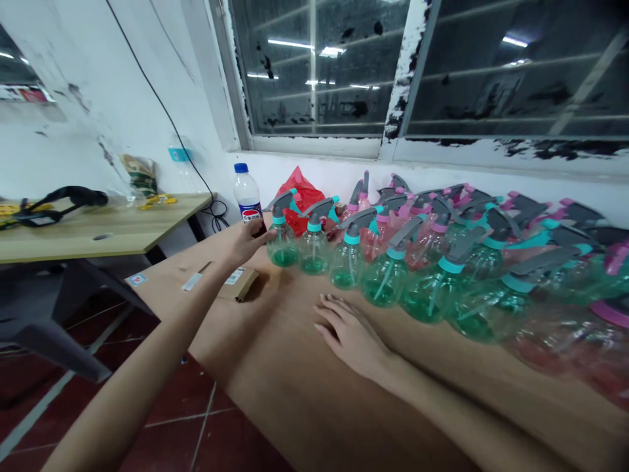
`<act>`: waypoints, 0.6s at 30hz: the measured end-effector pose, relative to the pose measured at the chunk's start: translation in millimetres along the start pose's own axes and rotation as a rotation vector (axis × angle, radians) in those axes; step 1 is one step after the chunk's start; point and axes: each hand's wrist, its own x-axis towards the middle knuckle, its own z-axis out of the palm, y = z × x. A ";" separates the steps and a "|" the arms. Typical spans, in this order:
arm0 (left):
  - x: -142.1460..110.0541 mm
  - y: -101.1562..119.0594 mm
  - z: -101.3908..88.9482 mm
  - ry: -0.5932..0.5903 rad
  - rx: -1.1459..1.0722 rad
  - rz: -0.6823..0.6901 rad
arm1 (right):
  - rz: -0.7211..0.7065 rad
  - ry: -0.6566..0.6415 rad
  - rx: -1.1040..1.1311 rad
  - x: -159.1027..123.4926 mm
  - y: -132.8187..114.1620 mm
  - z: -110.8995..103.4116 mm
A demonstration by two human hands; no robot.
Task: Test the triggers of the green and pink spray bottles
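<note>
My left hand (pixel 248 242) reaches to the far left end of the table, in front of a Pepsi bottle (pixel 248 195) with a blue cap. Its thumb points toward the leftmost green spray bottle (pixel 284 244); whether it touches either bottle is unclear. The fingers look apart, partly hidden. Flat on the brown tabletop lies my right hand (pixel 351 331), fingers stretched out, holding nothing. Just beyond it stand more green spray bottles (pixel 385 278) with grey and turquoise trigger heads, in a row with some green liquid inside. Behind them are several pink spray bottles (pixel 376 241).
A small cardboard piece (pixel 240 283) lies left of the right hand, and a red plastic bag (pixel 297 187) sits against the wall. Windows (pixel 319 72) rise behind the bottles. Across a gap on the left, another table (pixel 128 229) carries a black headset-like strap (pixel 63 200).
</note>
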 end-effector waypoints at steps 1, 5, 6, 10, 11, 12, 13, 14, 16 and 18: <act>-6.6 -0.2 -2.6 0.022 0.026 0.009 | 0.016 0.036 0.043 10.7 -1.5 4.9; -29.7 9.1 -4.0 0.046 0.105 0.045 | 0.071 0.125 0.105 46.8 -9.5 11.5; -33.2 14.2 -0.5 0.026 0.114 0.058 | 0.093 0.153 0.119 54.1 -11.5 10.1; -34.8 39.1 26.7 -0.029 0.157 0.125 | 0.182 0.269 0.180 73.4 -14.5 -1.7; -32.9 44.9 34.8 -0.029 0.172 0.135 | 0.198 0.289 0.197 75.2 -13.9 -4.9; -30.6 50.0 42.6 -0.021 0.192 0.140 | 0.209 0.304 0.217 75.6 -13.1 -7.8; -28.2 54.4 49.7 -0.010 0.216 0.140 | 0.216 0.312 0.238 74.9 -12.1 -10.4; -25.8 57.8 56.2 -0.002 0.241 0.139 | 0.219 0.315 0.258 72.9 -11.3 -12.6; -21.7 62.3 66.8 0.017 0.293 0.133 | 0.218 0.306 0.290 65.7 -10.9 -16.3; -19.1 64.4 74.6 0.019 0.347 0.123 | 0.207 0.282 0.307 54.3 -12.8 -19.1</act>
